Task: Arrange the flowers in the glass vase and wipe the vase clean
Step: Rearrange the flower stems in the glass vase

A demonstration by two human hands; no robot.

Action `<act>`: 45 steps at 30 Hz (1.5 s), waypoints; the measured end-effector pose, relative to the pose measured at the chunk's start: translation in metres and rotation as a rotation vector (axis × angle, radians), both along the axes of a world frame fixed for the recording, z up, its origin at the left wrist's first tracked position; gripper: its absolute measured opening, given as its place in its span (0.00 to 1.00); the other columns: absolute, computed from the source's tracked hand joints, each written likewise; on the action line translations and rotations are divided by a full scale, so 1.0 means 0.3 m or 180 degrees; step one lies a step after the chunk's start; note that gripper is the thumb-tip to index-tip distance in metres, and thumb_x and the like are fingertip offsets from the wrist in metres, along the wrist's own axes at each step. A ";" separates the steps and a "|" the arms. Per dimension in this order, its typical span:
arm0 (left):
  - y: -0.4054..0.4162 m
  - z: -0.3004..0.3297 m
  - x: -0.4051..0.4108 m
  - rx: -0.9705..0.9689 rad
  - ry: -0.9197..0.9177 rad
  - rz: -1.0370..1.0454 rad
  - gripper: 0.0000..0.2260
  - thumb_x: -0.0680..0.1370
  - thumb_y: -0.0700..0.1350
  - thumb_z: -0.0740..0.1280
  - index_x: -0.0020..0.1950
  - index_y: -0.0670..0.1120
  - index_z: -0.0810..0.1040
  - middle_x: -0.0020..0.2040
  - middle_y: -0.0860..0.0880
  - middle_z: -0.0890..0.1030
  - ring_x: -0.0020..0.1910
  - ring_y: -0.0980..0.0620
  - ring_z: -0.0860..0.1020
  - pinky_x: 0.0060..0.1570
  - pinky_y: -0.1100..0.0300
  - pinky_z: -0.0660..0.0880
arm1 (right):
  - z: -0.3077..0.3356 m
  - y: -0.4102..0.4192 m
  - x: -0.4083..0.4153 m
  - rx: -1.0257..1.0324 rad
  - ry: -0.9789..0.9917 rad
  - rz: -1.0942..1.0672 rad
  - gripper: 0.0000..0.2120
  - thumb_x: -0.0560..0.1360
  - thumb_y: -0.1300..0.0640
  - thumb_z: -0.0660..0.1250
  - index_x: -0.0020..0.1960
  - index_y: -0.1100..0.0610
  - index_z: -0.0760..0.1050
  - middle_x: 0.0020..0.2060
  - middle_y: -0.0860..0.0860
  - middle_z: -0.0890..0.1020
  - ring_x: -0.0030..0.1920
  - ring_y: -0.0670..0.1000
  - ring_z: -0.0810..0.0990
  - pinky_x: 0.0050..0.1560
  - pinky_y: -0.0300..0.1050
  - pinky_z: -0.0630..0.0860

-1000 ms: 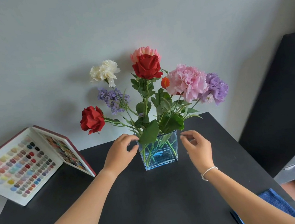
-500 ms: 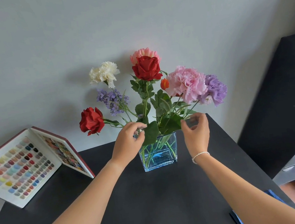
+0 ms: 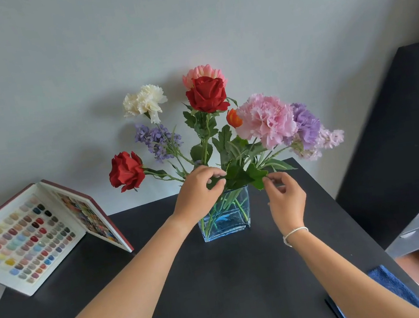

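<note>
Arranging step: left hand pinches stems and right hand pinches a leaf above the vase at mid-surface; wiping next requires the blue cloth.

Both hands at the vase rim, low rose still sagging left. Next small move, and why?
Probably lift the low red rose more upright with the left hand, whose grip is at the stems above the glass vase. That rose leans far out left, well below the other blooms. The right hand only pinches a leaf. The blue cloth lies untouched, so wiping seemingly comes later.
</note>
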State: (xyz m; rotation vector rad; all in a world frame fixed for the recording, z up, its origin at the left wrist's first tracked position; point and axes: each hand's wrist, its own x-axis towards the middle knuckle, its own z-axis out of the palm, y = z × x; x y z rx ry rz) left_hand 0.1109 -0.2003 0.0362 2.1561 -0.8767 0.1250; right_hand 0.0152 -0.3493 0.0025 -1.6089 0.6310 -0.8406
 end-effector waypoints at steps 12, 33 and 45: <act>-0.133 0.019 -0.030 0.1319 -0.0567 -0.0106 0.14 0.77 0.47 0.62 0.62 0.50 0.75 0.54 0.49 0.77 0.58 0.48 0.69 0.49 0.53 0.74 | 0.008 -0.025 -0.017 -0.0050 0.0063 0.0160 0.04 0.73 0.60 0.66 0.43 0.52 0.77 0.35 0.51 0.77 0.30 0.47 0.71 0.36 0.52 0.79; -0.123 0.035 0.082 0.1716 -0.1106 0.0392 0.17 0.79 0.48 0.58 0.68 0.50 0.71 0.58 0.45 0.76 0.56 0.43 0.71 0.46 0.51 0.73 | -0.099 -0.139 -0.078 -0.1323 -0.0086 0.0408 0.05 0.73 0.62 0.67 0.44 0.54 0.78 0.39 0.41 0.77 0.34 0.45 0.74 0.34 0.37 0.72; -0.172 0.017 0.000 0.1781 -0.0926 -0.0237 0.13 0.78 0.46 0.61 0.60 0.49 0.78 0.50 0.46 0.76 0.54 0.46 0.71 0.44 0.54 0.71 | -0.118 -0.111 -0.094 -0.0347 -0.0141 0.0763 0.06 0.72 0.60 0.68 0.43 0.49 0.78 0.40 0.49 0.79 0.35 0.44 0.74 0.32 0.41 0.76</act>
